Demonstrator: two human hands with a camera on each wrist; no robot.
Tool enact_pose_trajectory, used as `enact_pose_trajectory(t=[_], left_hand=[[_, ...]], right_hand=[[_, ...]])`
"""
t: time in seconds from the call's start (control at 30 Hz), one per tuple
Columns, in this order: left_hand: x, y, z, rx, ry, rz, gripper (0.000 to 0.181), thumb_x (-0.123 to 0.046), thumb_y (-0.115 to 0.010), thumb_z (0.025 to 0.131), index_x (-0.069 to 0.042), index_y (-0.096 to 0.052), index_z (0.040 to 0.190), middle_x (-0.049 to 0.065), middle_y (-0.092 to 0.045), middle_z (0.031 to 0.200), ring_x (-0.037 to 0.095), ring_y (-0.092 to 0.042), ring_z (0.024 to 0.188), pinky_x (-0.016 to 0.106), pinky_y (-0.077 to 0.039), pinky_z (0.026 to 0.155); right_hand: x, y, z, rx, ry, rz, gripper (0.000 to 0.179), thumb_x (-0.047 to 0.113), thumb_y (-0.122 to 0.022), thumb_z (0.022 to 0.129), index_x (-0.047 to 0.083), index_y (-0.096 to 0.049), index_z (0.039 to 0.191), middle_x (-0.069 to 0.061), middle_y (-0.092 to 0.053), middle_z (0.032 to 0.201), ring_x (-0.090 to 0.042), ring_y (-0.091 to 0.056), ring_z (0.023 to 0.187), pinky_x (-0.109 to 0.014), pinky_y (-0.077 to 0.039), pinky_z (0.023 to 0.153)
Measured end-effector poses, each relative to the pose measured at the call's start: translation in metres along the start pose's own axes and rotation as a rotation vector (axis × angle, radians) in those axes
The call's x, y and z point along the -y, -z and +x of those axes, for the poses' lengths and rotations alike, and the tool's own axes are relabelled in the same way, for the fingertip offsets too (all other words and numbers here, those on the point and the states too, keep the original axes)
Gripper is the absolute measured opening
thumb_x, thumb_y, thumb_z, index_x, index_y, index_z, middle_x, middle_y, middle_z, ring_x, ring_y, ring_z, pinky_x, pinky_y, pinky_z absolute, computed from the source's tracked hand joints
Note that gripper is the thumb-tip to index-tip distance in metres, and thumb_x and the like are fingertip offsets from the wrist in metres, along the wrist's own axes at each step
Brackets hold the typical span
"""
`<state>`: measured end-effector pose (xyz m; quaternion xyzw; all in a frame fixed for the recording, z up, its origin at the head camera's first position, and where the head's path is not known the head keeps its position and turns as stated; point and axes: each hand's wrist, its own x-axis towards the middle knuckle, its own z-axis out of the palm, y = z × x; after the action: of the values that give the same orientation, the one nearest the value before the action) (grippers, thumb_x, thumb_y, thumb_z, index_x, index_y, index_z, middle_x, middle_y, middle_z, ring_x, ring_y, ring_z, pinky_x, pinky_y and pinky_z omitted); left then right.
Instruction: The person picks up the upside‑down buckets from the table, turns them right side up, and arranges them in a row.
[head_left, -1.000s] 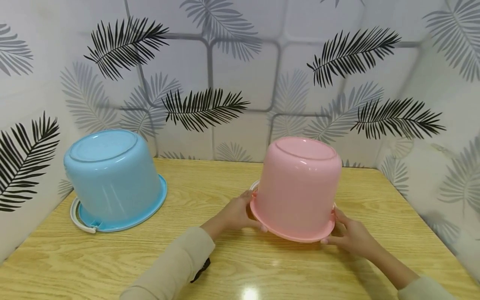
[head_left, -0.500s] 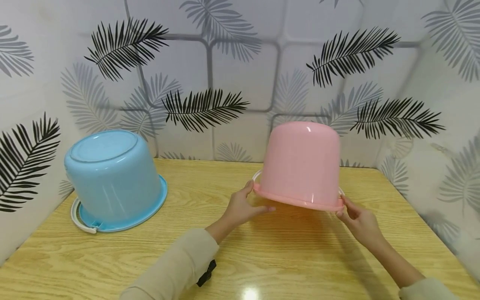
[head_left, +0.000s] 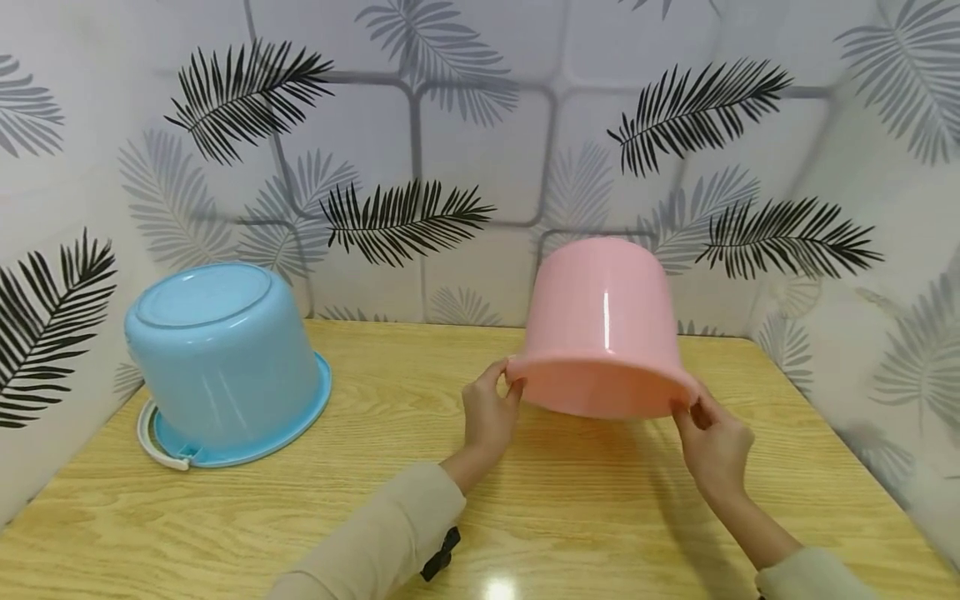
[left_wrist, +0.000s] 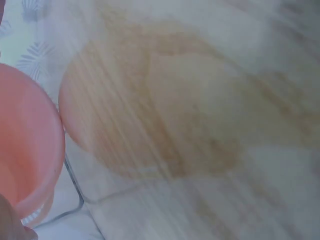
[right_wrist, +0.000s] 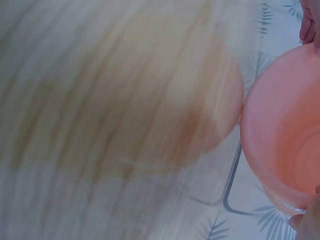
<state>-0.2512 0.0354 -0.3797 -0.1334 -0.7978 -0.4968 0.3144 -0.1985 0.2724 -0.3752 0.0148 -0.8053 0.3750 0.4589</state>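
A pink bucket (head_left: 603, 304) is tipped on its side at the right of the table, its open mouth toward me and its base tilted up and back. My left hand (head_left: 487, 417) pinches the rim at its left. On the opposite side, my right hand (head_left: 716, 446) pinches the rim with thumb and fingers. The lower rim sits right at the tabletop. Both wrist views catch the bucket's orange-pink inside (left_wrist: 20, 125) at the frame edge, with its reflection on the table. A sky-blue bucket (head_left: 225, 367) stands upside down at the left, away from both hands.
The blue bucket's white handle (head_left: 153, 437) lies out at its front left. Wood-grain table (head_left: 375, 400) reaches back to a leaf-patterned wall (head_left: 487, 275), with more wall along both sides. Something black (head_left: 442, 554) shows under the left sleeve.
The pink bucket has gone from upside down to tilted, its near rim lifted and its mouth turned toward me. Both hands have risen with the rim. The blue bucket has stayed put.
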Motion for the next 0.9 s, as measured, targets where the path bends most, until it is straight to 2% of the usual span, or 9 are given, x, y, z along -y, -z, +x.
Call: enact_pose_trajectory(t=[0.07,0.2,0.3,0.37,0.4,0.5,0.6,0.77,0.9], left_hand=[[0.0,0.0,0.001,-0.015,-0.009,0.006,0.012,-0.002,-0.067,0.082,0.001,-0.067,0.094,0.015,-0.071,0.084,0.005,-0.031,0.05,0.014,-0.035,0.049],[-0.002,0.002,0.002,-0.022,-0.071,0.014,0.005,0.0,-0.065,0.084,0.001,-0.066,0.089,0.013,-0.069,0.077,0.006,-0.037,0.052,0.016,-0.04,0.049],[-0.004,0.003,0.004,-0.055,-0.109,-0.004,0.014,0.0,-0.065,0.084,0.003,-0.068,0.096,0.014,-0.071,0.082,0.008,-0.052,0.056,0.024,-0.053,0.057],[-0.006,0.003,0.006,-0.086,-0.118,-0.028,0.022,0.0,-0.065,0.083,0.006,-0.067,0.104,0.016,-0.071,0.085,0.009,-0.052,0.057,0.03,-0.055,0.058],[-0.007,0.003,0.007,-0.101,-0.117,-0.048,0.025,0.0,-0.065,0.083,0.006,-0.066,0.107,0.017,-0.072,0.088,0.008,-0.055,0.06,0.032,-0.056,0.061],[-0.012,0.005,0.012,-0.134,-0.103,-0.104,0.031,-0.002,-0.066,0.082,0.007,-0.064,0.112,0.019,-0.07,0.098,0.005,-0.045,0.055,0.031,-0.056,0.06],[-0.02,0.008,0.019,-0.153,-0.086,-0.175,0.032,-0.003,-0.066,0.083,0.006,-0.064,0.113,0.019,-0.07,0.098,0.006,-0.051,0.058,0.032,-0.057,0.065],[-0.035,0.015,0.035,-0.161,-0.027,-0.325,0.028,-0.005,-0.065,0.084,0.005,-0.066,0.11,0.02,-0.071,0.095,0.022,-0.068,0.076,0.032,-0.057,0.072],[-0.043,0.021,0.044,-0.148,0.016,-0.394,0.029,-0.009,-0.069,0.082,0.005,-0.067,0.108,0.02,-0.068,0.103,0.028,-0.069,0.091,0.034,-0.057,0.076]], right_hand=[[0.001,-0.001,0.001,-0.028,0.002,0.01,0.025,-0.011,-0.065,0.074,-0.011,-0.068,0.099,-0.032,-0.066,0.08,0.033,-0.041,0.071,0.006,-0.035,0.062],[0.005,0.002,0.003,-0.049,0.001,0.022,0.027,-0.012,-0.06,0.074,-0.012,-0.067,0.1,-0.033,-0.065,0.08,0.032,-0.042,0.071,0.006,-0.036,0.06],[0.01,0.004,0.007,-0.069,-0.015,0.072,0.027,-0.013,-0.06,0.075,-0.012,-0.067,0.101,-0.033,-0.065,0.086,0.03,-0.046,0.071,0.005,-0.038,0.06],[0.013,0.005,0.011,-0.088,-0.022,0.124,0.03,-0.014,-0.061,0.075,-0.012,-0.065,0.105,-0.032,-0.063,0.094,0.026,-0.051,0.074,0.003,-0.041,0.062],[0.015,0.005,0.014,-0.1,-0.028,0.145,0.031,-0.013,-0.062,0.075,-0.012,-0.063,0.106,-0.028,-0.062,0.099,0.025,-0.052,0.077,0.003,-0.042,0.063],[0.021,0.008,0.021,-0.138,-0.035,0.199,0.035,-0.013,-0.064,0.076,-0.011,-0.058,0.111,-0.02,-0.059,0.109,0.021,-0.054,0.089,0.0,-0.044,0.069],[0.026,0.011,0.029,-0.159,-0.058,0.239,0.035,-0.01,-0.066,0.077,-0.007,-0.059,0.111,-0.007,-0.06,0.112,0.013,-0.056,0.097,-0.004,-0.046,0.074],[0.034,0.017,0.042,-0.143,-0.123,0.309,0.032,-0.006,-0.066,0.08,-0.005,-0.059,0.111,0.018,-0.061,0.106,0.011,-0.059,0.096,-0.005,-0.047,0.075],[0.038,0.022,0.053,-0.107,-0.208,0.444,0.03,-0.006,-0.065,0.081,-0.004,-0.061,0.11,0.023,-0.064,0.098,0.011,-0.062,0.09,-0.006,-0.048,0.072]])
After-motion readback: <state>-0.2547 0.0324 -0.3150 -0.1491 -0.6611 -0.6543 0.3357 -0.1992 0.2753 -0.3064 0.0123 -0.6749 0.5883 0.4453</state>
